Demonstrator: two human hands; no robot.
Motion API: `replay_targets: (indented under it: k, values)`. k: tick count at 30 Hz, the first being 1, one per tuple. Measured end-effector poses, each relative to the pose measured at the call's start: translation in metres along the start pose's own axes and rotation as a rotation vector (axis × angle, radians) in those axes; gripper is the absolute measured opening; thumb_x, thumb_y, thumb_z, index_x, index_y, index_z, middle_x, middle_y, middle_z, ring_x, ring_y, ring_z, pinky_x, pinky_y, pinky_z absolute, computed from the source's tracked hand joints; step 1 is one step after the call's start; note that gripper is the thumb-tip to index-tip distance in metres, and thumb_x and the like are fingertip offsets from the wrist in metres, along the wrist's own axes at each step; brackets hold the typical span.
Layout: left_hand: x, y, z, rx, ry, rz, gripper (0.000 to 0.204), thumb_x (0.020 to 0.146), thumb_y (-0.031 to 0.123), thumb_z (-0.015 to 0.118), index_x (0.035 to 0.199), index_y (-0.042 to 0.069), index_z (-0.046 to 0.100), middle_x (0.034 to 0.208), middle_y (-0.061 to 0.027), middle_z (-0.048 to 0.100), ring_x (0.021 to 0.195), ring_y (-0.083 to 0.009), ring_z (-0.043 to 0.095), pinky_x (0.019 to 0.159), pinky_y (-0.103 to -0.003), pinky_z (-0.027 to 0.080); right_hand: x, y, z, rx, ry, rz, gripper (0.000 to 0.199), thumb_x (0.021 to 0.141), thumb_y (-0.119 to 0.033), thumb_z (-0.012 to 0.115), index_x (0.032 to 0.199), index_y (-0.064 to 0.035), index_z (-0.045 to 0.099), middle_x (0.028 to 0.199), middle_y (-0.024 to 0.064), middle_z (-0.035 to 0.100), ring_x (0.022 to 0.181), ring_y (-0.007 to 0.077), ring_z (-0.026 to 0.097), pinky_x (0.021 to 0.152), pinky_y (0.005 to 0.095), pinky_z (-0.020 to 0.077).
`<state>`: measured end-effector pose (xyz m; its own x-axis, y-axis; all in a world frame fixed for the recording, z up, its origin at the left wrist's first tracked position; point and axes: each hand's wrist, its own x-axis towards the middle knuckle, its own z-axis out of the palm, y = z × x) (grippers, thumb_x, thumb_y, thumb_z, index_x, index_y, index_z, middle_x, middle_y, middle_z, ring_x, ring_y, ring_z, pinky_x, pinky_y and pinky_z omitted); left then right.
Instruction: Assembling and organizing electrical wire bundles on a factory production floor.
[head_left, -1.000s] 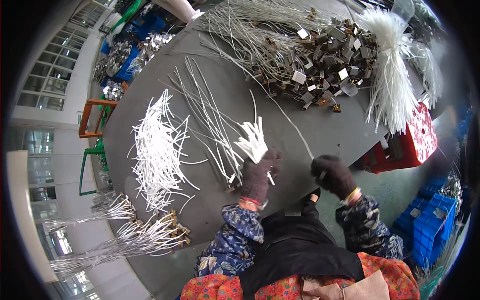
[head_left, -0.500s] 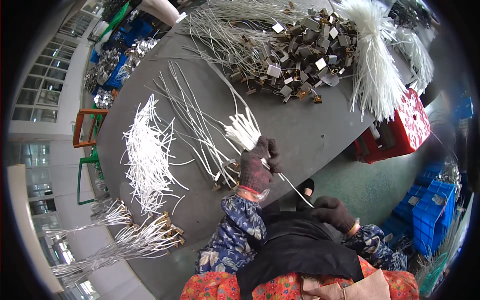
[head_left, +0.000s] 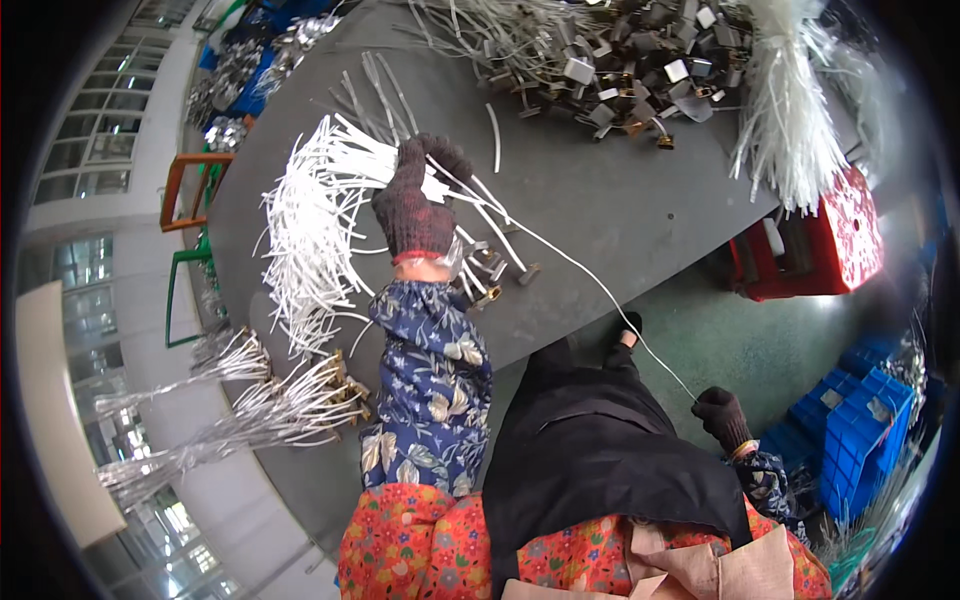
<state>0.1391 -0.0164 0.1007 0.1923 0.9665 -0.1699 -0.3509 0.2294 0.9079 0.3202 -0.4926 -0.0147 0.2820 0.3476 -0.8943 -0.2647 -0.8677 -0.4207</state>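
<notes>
Meanwhile, the gloved left hand [head_left: 418, 200] is clamping a bunch of white tubes [head_left: 315, 215] on the grey bench [head_left: 620, 200], while the right hand [head_left: 722, 418], pinched shut beside the lap, is drawing one thin cord [head_left: 590, 275] taut; pulling straight and steadily should help.

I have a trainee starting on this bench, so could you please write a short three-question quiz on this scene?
1. True or false: the left hand rests on the pile of white sleeves on the grey table.
2. What does the right hand pinch? A) a metal terminal B) the end of a thin white strand C) a blue crate
3. Fill in: the red crate stands on the ____, beside the table.

Key: 1 true; 2 B; 3 floor.
</notes>
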Motion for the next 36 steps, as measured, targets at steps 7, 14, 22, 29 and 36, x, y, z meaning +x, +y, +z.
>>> replay_targets:
  k: [7,14,22,29,36]
  values:
    - [0.0,0.022,-0.008,-0.067,0.146,0.001,0.022,0.094,0.022,0.058,0.096,0.001,0.062,0.078,-0.01,0.064,0.065,-0.022,0.063,0.059,-0.036,0.055,0.009,0.013,0.007,0.021,0.002,0.001,0.016,0.075,-0.013,0.071,0.084,-0.0018,0.063,0.066,0.0021,0.056,0.052,0.0116,0.048,0.047,0.0281,0.0385]
    - [-0.002,0.033,-0.023,0.179,0.059,0.183,0.023,0.093,0.024,0.058,0.097,0.001,0.062,0.076,-0.0106,0.064,0.058,-0.0203,0.062,0.053,-0.033,0.053,0.006,0.012,0.005,-0.086,0.015,-0.008,0.018,0.073,-0.015,0.072,0.084,-0.0022,0.064,0.068,0.0028,0.059,0.056,0.0124,0.051,0.051,0.0287,0.0414]
    - [-0.017,0.019,-0.029,0.254,0.051,-0.037,0.031,0.097,0.03,0.052,0.098,0.001,0.064,0.08,-0.0078,0.064,0.065,-0.0161,0.061,0.062,-0.031,0.052,0.0,0.001,0.007,-0.13,0.021,-0.038,0.022,0.073,-0.017,0.072,0.086,-0.0016,0.064,0.068,0.0037,0.06,0.056,0.0125,0.053,0.052,0.0286,0.0431]
    - [-0.096,-0.06,-0.035,0.887,-0.784,0.092,0.026,0.096,0.019,0.055,0.107,-0.004,0.063,0.094,-0.0092,0.068,0.081,-0.0195,0.065,0.078,-0.033,0.052,-0.005,-0.044,0.026,0.058,-0.181,-0.079,0.017,0.076,-0.016,0.072,0.083,-0.0031,0.063,0.064,0.001,0.056,0.054,0.0097,0.051,0.049,0.0262,0.04]
    - [-0.065,-0.003,-0.019,0.017,-0.023,-0.311,0.029,0.097,0.017,0.051,0.115,-0.005,0.056,0.106,-0.0167,0.065,0.096,-0.0216,0.064,0.081,-0.033,0.055,0.014,-0.099,0.039,-0.03,-0.23,-0.195,0.016,0.075,-0.015,0.072,0.08,-0.0035,0.063,0.064,0.0007,0.056,0.054,0.0089,0.049,0.049,0.026,0.0393]
